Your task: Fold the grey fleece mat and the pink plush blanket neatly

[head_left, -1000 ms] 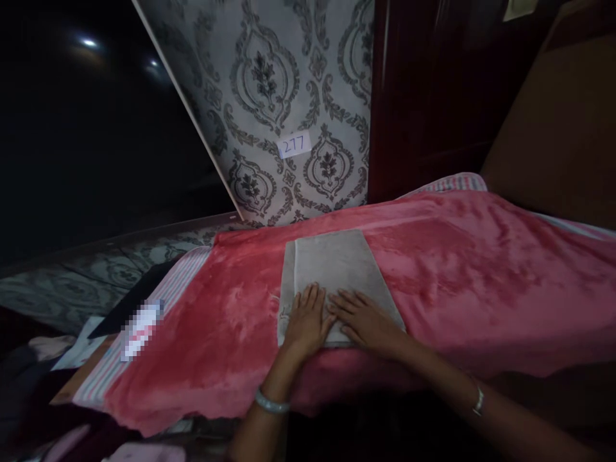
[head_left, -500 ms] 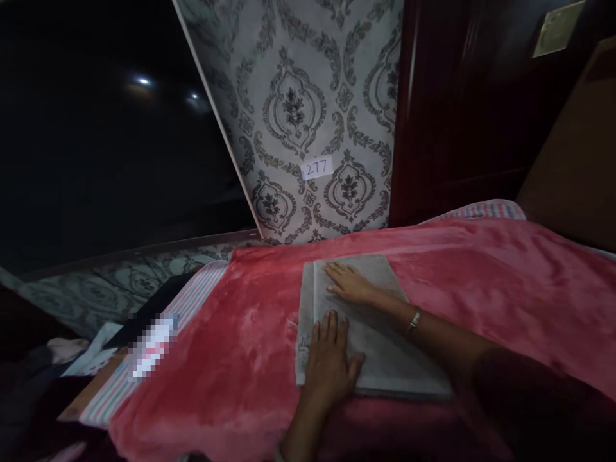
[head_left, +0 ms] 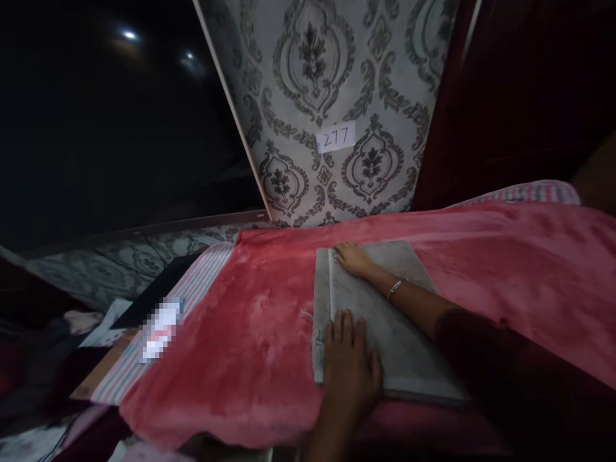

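Note:
A folded grey cloth (head_left: 380,321) lies flat on a red plush blanket (head_left: 250,327). My left hand (head_left: 349,362) rests palm down on the cloth's near left corner, fingers stretched out and together. My right hand (head_left: 353,260) lies flat on the cloth's far left corner, arm reaching across the cloth, a thin bracelet (head_left: 395,287) on the wrist. Neither hand holds anything.
A wall with grey damask wallpaper (head_left: 337,96) stands behind the bed, bearing a small label reading 277 (head_left: 335,137). Dark wooden furniture (head_left: 520,96) is at the right. A striped sheet edge (head_left: 192,289) and some dim clutter (head_left: 72,346) lie at the left.
My right hand slid from the near edge up to the cloth's far corner. My left hand stayed at the near left corner. The view shifted closer and a little to the left.

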`<state>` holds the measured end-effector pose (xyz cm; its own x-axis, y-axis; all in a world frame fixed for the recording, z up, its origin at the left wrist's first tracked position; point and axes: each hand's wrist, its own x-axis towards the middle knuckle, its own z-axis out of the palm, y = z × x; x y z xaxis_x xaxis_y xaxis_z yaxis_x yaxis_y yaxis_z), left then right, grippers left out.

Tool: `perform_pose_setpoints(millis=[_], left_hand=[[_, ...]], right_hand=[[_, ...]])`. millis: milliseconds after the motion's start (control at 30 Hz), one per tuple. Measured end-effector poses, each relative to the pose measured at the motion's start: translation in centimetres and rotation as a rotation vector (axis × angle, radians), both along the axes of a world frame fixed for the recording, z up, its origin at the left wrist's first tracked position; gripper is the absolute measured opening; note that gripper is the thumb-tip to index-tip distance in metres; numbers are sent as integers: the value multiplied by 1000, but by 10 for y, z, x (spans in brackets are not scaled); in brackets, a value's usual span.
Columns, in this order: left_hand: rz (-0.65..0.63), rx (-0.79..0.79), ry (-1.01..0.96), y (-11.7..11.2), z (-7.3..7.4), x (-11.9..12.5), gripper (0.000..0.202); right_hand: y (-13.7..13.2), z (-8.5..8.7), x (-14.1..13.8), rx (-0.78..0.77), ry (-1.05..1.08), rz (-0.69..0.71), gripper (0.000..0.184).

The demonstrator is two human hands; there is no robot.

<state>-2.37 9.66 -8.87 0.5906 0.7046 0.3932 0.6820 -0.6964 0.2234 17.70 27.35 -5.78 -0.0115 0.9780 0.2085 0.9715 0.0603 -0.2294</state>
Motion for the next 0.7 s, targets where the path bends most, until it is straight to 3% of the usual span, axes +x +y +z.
perform_pose_setpoints(millis=[167, 333, 700], left_hand=[[123, -18, -45, -8, -1, 1, 52], [122, -29, -33, -10, 1, 1, 53], [168, 59, -65, -7, -11, -1, 47]], right_hand=[[5, -2, 2, 24, 51, -87, 31], [19, -1, 4, 25, 106, -176, 26], [33, -2, -5, -51, 116, -154, 23]])
